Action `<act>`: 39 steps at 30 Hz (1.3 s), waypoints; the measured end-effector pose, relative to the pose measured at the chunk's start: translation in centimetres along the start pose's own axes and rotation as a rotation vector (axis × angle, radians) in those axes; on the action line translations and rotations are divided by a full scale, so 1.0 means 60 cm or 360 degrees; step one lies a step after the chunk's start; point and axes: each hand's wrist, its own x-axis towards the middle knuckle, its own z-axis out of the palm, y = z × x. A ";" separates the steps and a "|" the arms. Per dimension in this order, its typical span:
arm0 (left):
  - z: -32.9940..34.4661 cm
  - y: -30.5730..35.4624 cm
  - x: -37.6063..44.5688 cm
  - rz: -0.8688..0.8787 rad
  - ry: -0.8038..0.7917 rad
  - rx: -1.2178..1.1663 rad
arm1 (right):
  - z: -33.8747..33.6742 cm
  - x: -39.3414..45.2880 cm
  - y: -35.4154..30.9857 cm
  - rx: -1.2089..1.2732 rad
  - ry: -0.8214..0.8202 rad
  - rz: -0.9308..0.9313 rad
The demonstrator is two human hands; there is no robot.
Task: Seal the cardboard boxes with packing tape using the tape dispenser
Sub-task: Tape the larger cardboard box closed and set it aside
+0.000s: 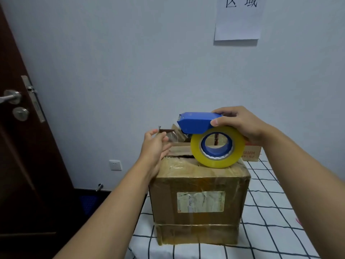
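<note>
Box: cardboard box (197,200) stands upright on a white cloth with a black grid (270,212), near its left edge; a worn paper label (200,201) is stuck on the near face, and old clear tape wraps the sides and crosses the near face low down.
Top flaps: near flap lies flat and glossy with tape; behind it a dark gap shows, and the far flaps stand partly raised.
Dispenser: blue tape dispenser (197,122) is held above the box top, its cutter end pointing left; the yellowish tape roll (217,146) on its blue hub hangs below the body, its lower edge at the near flap, though contact cannot be judged.
Right hand: right hand (240,124) grasps the dispenser body from the right, thumb on the near side, fingers curled over the top.
Left hand: left hand (155,146) pinches the free end of the tape strip (168,133), which is drawn out leftward from the dispenser above the raised flaps.
Second box: another cardboard box (251,153) with red print sits on the cloth behind, to the right, mostly hidden by the right forearm.
Surroundings: pale wall with a paper sheet (239,17) bearing black characters; dark wooden door (20,137) with a metal handle (10,98) at left; white wall socket (115,165) low on the wall.
</note>
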 end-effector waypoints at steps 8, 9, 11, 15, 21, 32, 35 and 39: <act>-0.009 -0.017 0.009 -0.0074 0.0106 -0.0045 | 0.001 0.029 -0.023 -0.0097 0.0066 -0.0032; -0.010 -0.018 0.011 -0.0063 0.0137 -0.0038 | 0.007 0.027 -0.014 -0.0128 0.0034 0.0003; -0.019 -0.018 0.017 -0.0054 0.0211 -0.0022 | 0.012 0.018 0.005 -0.0139 -0.0006 0.0069; -0.047 -0.014 0.035 -0.0063 0.0293 -0.0060 | -0.004 0.010 0.025 -0.0135 -0.0113 0.0097; -0.066 -0.025 0.048 -0.0023 0.0222 -0.0001 | -0.009 0.035 0.056 -0.0170 -0.0166 0.0066; -0.055 -0.047 0.035 0.0135 0.0334 0.0130 | 0.017 0.045 0.052 -0.0312 -0.0157 0.0039; -0.057 -0.051 0.034 0.0135 0.0354 0.0108 | 0.018 0.043 0.057 -0.0264 -0.0144 0.0028; -0.061 -0.049 0.040 0.0109 0.0347 0.0071 | 0.018 0.039 0.060 -0.0322 -0.0103 0.0014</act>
